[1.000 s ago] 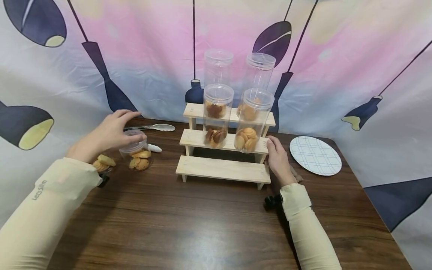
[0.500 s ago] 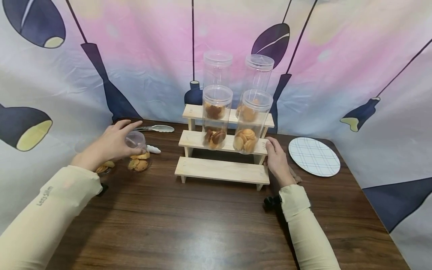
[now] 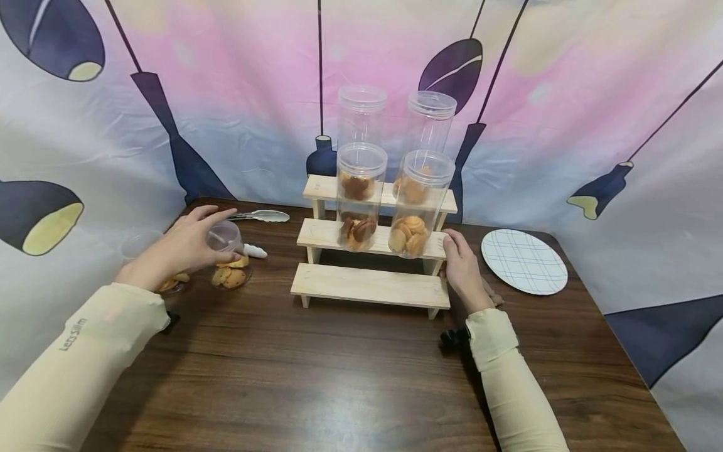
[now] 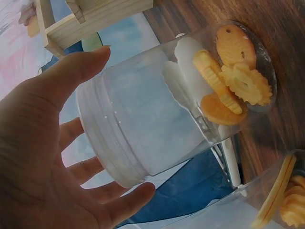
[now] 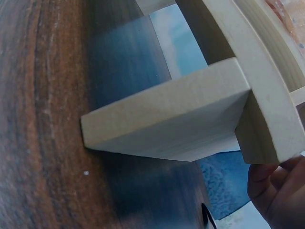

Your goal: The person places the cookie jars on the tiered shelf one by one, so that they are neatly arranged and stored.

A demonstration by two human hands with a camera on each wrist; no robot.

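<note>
In the head view my left hand [image 3: 189,242] is at a clear lidded jar [image 3: 224,237] with cookies in its bottom. The left wrist view shows the thumb and fingers spread around the jar's lid [image 4: 112,133], the thumb a little off its edge. The jar stands on the table. My right hand [image 3: 464,267] grips the right end of the middle shelf [image 3: 322,233] of a three-step wooden stand [image 3: 367,285]; in the right wrist view fingers curl at that shelf's end. Two tall cookie jars [image 3: 356,232] [image 3: 408,235] stand on the middle shelf.
Two more jars [image 3: 361,122] [image 3: 432,125] stand on the top shelf. Another cookie jar [image 3: 138,242] is partly hidden behind my left wrist. Tongs [image 3: 271,216] and a white-tipped utensil [image 3: 255,251] lie behind the left jars. A white checked plate [image 3: 524,260] lies at right, before the cloth backdrop.
My left hand has come down slightly, so its thumb and fingers now flank the jar's lid. The right hand has kept its grip on the shelf end.
</note>
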